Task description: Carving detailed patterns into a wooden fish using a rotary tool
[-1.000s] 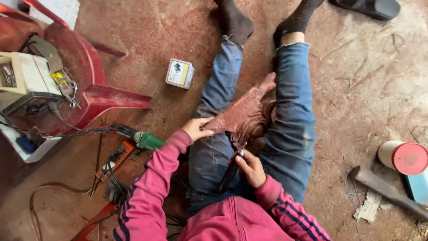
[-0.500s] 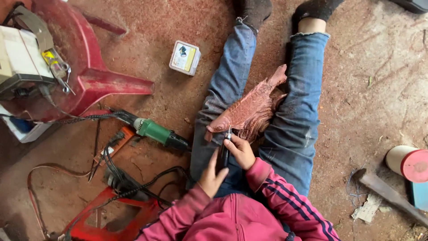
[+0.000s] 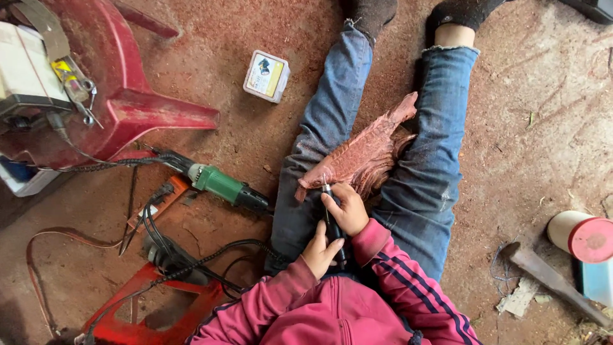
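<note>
The right hand (image 3: 348, 209) is closed around a slim dark rotary carving tool (image 3: 332, 220), pen-fashion, with its fine tip resting at the near end of a reddish wooden fish carving (image 3: 367, 152) that lies across the person's lap between the two blue-jeaned legs (image 3: 322, 131), its tail pointing away from the grip toward the feet. The left hand (image 3: 321, 251) sits just behind the right, fingers curled against the lower body of the same tool, so both hands are shut on it and neither pins the carving itself. That looks like the main risk: with the piece only resting on the thighs, the bit could catch in the scaled surface and kick the carving sideways, or skate off the wood toward the denim just under the grip. A slip of the tip could also gouge the finished detail beside it. The cord seems to trail back under the left wrist, though where it runs cannot be made out; a snag there would jerk the tool. Off to the left of the grip a green-bodied power tool (image 3: 223, 185) lies on the dusty red floor (image 3: 255, 128) among black cables (image 3: 172, 249), near a red plastic chair (image 3: 137, 105), and a small square box (image 3: 266, 75) sits beyond
</note>
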